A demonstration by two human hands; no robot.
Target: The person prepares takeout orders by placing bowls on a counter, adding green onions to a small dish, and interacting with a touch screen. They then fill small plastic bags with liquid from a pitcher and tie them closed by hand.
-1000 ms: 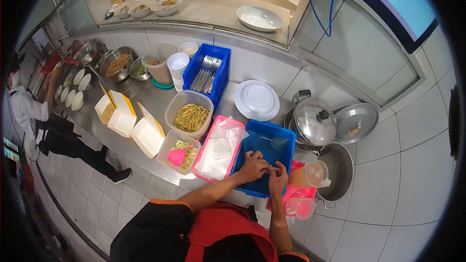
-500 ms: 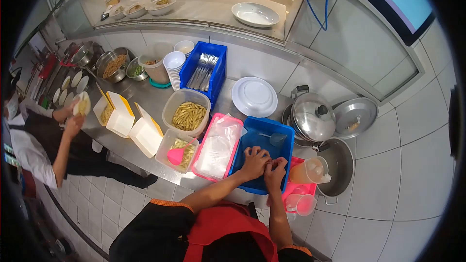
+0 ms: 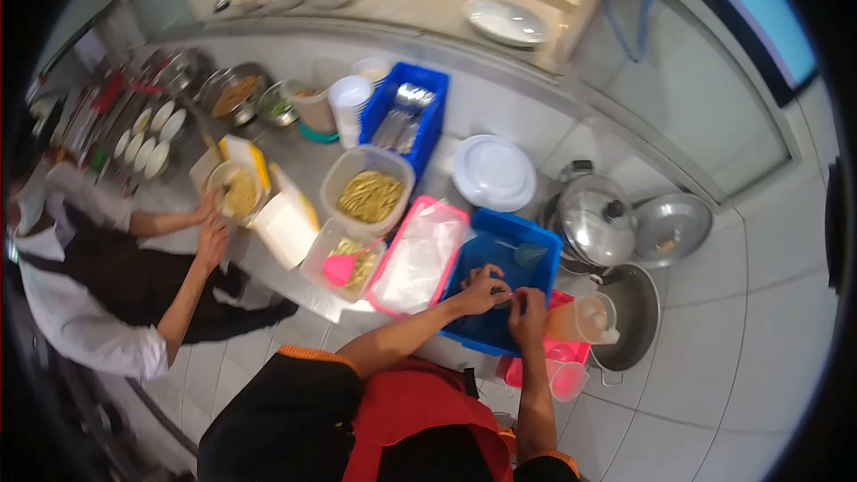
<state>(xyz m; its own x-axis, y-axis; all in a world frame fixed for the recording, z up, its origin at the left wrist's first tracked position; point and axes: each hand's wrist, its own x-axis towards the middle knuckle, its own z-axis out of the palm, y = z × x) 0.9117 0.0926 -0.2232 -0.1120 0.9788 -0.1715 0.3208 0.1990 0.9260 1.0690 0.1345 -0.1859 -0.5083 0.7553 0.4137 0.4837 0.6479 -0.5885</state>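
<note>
Both my hands are over the blue tray [image 3: 464,254], with their fingertips close together. My left hand [image 3: 483,293] has its fingers curled in a pinch. My right hand [image 3: 528,312] pinches beside it, near the tray's right side. I cannot tell what small thing is between the fingers. A translucent, pouch-like item [image 3: 528,256] lies in the far part of the tray. Left of it, a pink tray [image 3: 384,304] holds a stack of clear plastic sheets or bags [image 3: 416,263].
Tubs of yellow-green strips [image 3: 369,198] and a pink scoop [image 3: 338,270] stand to the left. A person [image 3: 107,259] there holds a bowl [image 3: 241,192] by open cartons [image 3: 286,230]. Lidded pot [image 3: 594,223], jug [image 3: 585,318] and large pot [image 3: 636,330] crowd the right.
The view has shifted, so the counter sits further right. My hands stay over the blue tray, slightly further apart. The person on the left has brought the bowl over to the cartons.
</note>
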